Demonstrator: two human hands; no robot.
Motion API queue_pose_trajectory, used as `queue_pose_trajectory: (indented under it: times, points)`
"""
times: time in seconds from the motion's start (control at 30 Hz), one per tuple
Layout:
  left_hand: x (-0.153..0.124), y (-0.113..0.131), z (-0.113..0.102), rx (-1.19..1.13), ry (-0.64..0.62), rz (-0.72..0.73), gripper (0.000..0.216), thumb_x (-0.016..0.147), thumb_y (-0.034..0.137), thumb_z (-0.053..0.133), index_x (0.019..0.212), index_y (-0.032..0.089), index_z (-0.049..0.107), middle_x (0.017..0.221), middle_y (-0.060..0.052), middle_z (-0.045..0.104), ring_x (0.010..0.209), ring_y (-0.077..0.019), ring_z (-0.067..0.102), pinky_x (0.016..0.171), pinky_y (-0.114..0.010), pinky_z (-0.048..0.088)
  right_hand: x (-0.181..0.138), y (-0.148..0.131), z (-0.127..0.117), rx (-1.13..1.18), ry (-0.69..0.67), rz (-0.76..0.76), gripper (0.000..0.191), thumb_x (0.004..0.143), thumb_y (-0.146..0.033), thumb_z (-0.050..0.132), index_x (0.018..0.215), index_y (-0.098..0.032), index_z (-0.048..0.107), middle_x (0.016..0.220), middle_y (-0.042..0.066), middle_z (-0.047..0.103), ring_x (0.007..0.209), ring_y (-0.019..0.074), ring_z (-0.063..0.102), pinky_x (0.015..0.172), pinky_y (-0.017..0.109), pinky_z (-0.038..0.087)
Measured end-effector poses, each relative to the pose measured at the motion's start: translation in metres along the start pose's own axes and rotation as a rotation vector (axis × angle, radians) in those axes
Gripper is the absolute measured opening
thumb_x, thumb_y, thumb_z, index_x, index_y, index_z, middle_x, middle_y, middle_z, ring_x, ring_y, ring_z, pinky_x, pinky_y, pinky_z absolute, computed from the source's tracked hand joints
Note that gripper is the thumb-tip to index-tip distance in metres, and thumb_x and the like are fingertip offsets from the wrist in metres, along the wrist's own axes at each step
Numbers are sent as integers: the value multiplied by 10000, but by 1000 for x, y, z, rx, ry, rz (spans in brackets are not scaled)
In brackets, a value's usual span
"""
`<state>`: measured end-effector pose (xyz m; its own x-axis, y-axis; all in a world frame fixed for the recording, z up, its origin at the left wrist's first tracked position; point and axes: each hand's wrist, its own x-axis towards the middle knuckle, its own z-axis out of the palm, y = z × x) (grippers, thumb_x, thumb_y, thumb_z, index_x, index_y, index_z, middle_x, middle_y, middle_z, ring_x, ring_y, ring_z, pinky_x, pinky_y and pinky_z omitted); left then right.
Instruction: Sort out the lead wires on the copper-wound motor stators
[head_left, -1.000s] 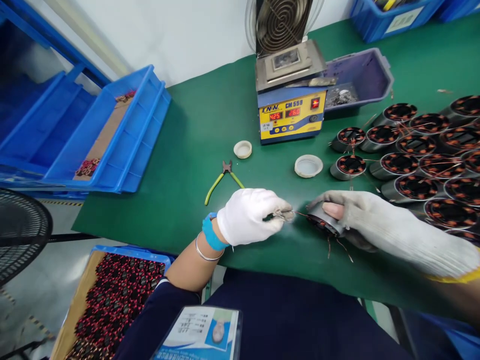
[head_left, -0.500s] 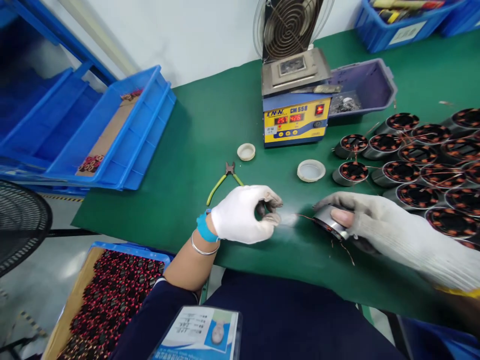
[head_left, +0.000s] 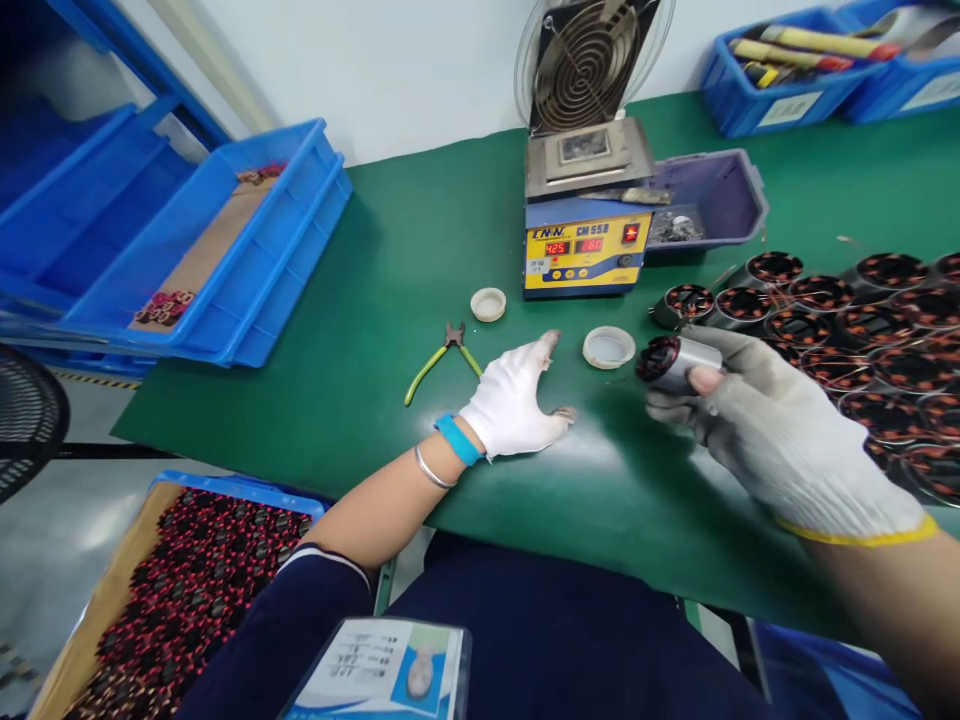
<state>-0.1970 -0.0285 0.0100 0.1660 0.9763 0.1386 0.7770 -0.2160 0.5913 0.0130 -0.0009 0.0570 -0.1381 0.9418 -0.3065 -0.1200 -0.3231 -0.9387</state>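
Note:
My right hand (head_left: 757,420), in a white glove with a bare thumb tip, grips a silver motor stator (head_left: 686,365). The part is tilted, its dark wound end facing left, above the green table. My left hand (head_left: 521,395), gloved too, rests low over the table with thumb and fingers spread apart and nothing between them. Green-handled cutting pliers (head_left: 424,375) lie just left of it, one handle reaching toward the glove. Between the hands and farther back sits a shallow white dish (head_left: 608,347). A smaller white dish (head_left: 488,304) is beyond my left hand.
A yellow-fronted solder pot (head_left: 585,255) with a fan stands at the back, a purple bin (head_left: 724,200) beside it. Rows of stators (head_left: 874,355) fill the right. Blue trays (head_left: 300,220) stand left; a crate of red-black cores (head_left: 202,580) is below. Tool boxes (head_left: 795,75) stand back right.
My right hand has raised the stator and turned its wound end leftward. My left hand's fingers have gone from curled together to spread. The camera view has shifted slightly.

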Motion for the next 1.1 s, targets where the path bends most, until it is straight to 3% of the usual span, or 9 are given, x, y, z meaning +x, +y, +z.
queue_pose_trajectory:
  times: [0.13, 0.37, 0.57, 0.87, 1.1]
  points:
    - [4, 5, 8, 91, -10, -37, 911, 728, 369, 727, 1499, 103, 321, 1295, -150, 627, 1178, -306, 602, 1034, -466, 469, 6, 4, -1, -37, 124, -64, 764, 420, -335, 897, 1078, -214, 529, 968, 32, 670, 643, 115, 658, 579, 249, 572]
    - [4, 2, 10, 84, -4, -17, 771, 790, 422, 685, 1441, 114, 409, 1167, -116, 679, 1099, -291, 634, 972, -437, 480, 18, 5, 2, -117, 170, -26, 584, 559, -261, 813, 1073, -209, 540, 852, 20, 667, 599, 127, 663, 537, 239, 586]
    - [4, -1, 10, 79, -19, 26, 777, 818, 403, 652, 1468, 77, 378, 1180, -123, 683, 1144, -284, 621, 984, -417, 462, 28, 0, 14, -194, 265, -53, 468, 653, -166, 722, 1096, -175, 573, 813, 39, 672, 531, 127, 642, 483, 216, 561]
    - [4, -4, 9, 63, -50, 21, 788, 839, 430, 625, 1483, 68, 353, 1248, -151, 665, 1185, -295, 605, 997, -426, 451, 31, 1, 26, -332, 218, 56, 384, 752, -160, 706, 1121, -163, 598, 812, 38, 678, 524, 109, 645, 522, 185, 579]
    - [5, -5, 1, 114, -28, -46, 799, 840, 467, 621, 1487, 82, 354, 1231, -124, 668, 1151, -296, 605, 994, -433, 436, 37, 2, 43, -359, 202, 44, 296, 759, -140, 684, 1042, -154, 600, 729, 9, 672, 475, 104, 624, 462, 181, 572]
